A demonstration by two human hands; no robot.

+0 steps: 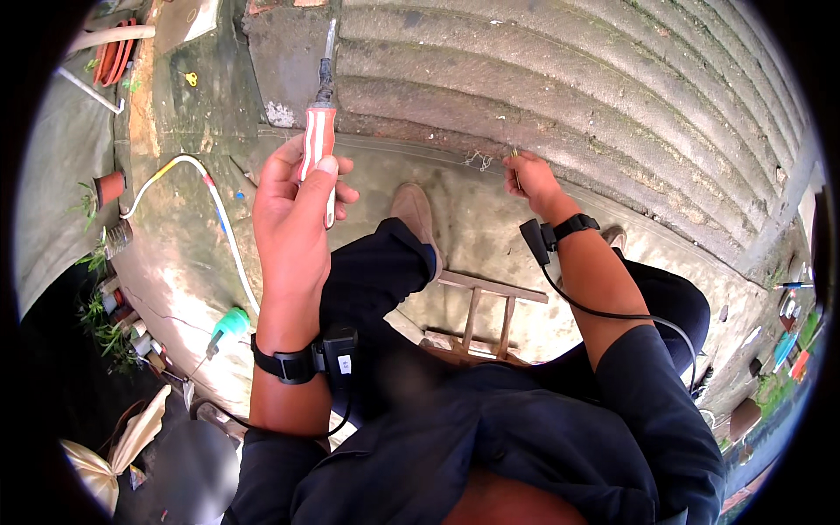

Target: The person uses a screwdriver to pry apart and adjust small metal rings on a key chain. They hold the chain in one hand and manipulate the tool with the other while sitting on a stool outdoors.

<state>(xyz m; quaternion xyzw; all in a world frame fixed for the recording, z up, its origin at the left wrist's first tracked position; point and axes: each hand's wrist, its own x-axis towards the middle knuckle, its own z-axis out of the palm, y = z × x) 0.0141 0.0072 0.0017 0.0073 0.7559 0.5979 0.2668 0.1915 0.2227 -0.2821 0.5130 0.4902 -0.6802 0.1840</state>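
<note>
One left hand (299, 197) gripping striped metal-tipped tool (320, 129), right hand (534, 182) pinching thin yellowish strip (515, 155), ridged slab (560, 79)

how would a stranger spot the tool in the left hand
Find the ridged surface across the top. Near its left end, the left hand holds the tool. Its striped red handle and slim metal tip set it apart from the curved hose.

1 head-worn fisheye view, looking down, near the hands (291, 199)
</note>
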